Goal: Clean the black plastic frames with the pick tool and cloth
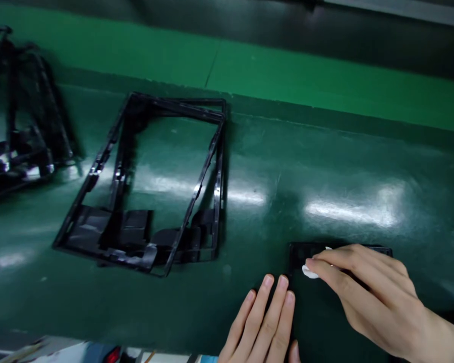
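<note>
A flat black panel (314,312) lies on the glossy green belt (287,191) near the front edge. My left hand (265,322) rests beside the panel's left edge, fingers stretched out and close together. My right hand (374,297) reaches over the panel from the right. Its fingertips press a small white piece (309,273) onto the panel's upper left corner. Whether that piece is a cloth or a pad, I cannot make out.
A stack of black plastic frames (147,181) lies on the belt to the left of centre. More black frames (18,116) sit at the far left edge. A brighter green raised band (287,70) runs along the back.
</note>
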`<control>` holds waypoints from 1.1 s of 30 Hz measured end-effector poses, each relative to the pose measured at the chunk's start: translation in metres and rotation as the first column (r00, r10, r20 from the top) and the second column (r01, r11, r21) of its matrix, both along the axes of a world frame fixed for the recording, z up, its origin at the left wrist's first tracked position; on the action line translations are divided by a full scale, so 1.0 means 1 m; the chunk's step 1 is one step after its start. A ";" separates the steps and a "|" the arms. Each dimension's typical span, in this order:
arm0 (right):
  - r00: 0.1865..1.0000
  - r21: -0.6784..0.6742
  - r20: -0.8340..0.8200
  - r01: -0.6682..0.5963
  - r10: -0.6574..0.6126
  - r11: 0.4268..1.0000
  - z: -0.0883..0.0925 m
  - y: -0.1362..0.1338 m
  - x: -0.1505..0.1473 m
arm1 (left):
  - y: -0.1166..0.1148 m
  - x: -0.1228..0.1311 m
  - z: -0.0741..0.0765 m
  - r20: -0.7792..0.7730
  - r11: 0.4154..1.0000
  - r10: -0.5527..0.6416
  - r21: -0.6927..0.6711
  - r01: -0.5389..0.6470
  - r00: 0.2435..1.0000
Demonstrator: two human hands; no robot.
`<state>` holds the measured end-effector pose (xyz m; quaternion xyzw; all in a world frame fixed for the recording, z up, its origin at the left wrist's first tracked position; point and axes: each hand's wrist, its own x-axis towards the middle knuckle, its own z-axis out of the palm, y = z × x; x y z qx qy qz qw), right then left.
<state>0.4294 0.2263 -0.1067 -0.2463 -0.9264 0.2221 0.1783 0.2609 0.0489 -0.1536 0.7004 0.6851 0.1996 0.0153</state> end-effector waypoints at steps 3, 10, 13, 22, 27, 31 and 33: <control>0.999 0.031 0.047 -0.015 0.014 0.999 0.002 0.001 0.000 | 0.004 0.001 0.005 0.036 1.000 0.005 0.011 -0.005 0.999; 0.977 -0.012 0.204 -0.053 0.055 0.999 0.023 0.009 -0.018 | 0.010 0.006 0.011 0.110 0.998 0.053 0.026 -0.056 0.992; 0.965 -0.012 0.248 -0.088 0.088 0.996 0.033 0.013 -0.028 | 0.012 0.007 0.012 0.146 0.997 0.060 0.031 -0.065 0.988; 0.961 0.125 0.265 -0.112 0.076 0.986 0.032 0.012 -0.043 | 0.014 0.012 0.013 0.210 0.994 0.093 0.043 -0.104 0.973; 0.953 0.188 0.292 -0.140 0.081 0.972 0.032 0.009 -0.047 | 0.014 0.012 0.013 0.224 0.994 0.079 0.051 -0.093 0.971; 0.946 0.280 0.322 -0.138 0.042 0.950 0.033 0.014 -0.050 | 0.014 0.011 0.013 0.218 0.995 0.072 0.050 -0.085 0.973; 0.943 0.287 0.326 -0.167 0.068 0.943 0.033 0.015 -0.050 | 0.014 0.011 0.014 0.216 0.995 0.076 0.041 -0.087 0.973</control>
